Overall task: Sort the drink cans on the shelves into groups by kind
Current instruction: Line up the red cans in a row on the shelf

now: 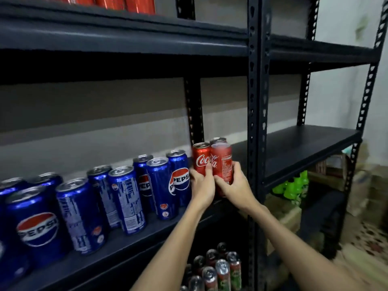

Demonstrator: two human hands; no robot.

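Nearest you, at six o'clock on the lower shelf, stand mixed cans [218, 269], labels too dim to read. Your left hand [201, 186] curls its fingers round one Coca-Cola can [201, 159]; your right hand [235, 186] wraps the neighbouring Coca-Cola can [222, 162], thumb across the label. Both stand upright, long axis vertical, touching, straight ahead at twelve o'clock from your fingers, on the middle shelf [130, 244]. A third red can [218, 140] stands behind. At nine o'clock runs the blue Pepsi group [130, 198]; at eleven o'clock overhead, more red cans [117, 4].
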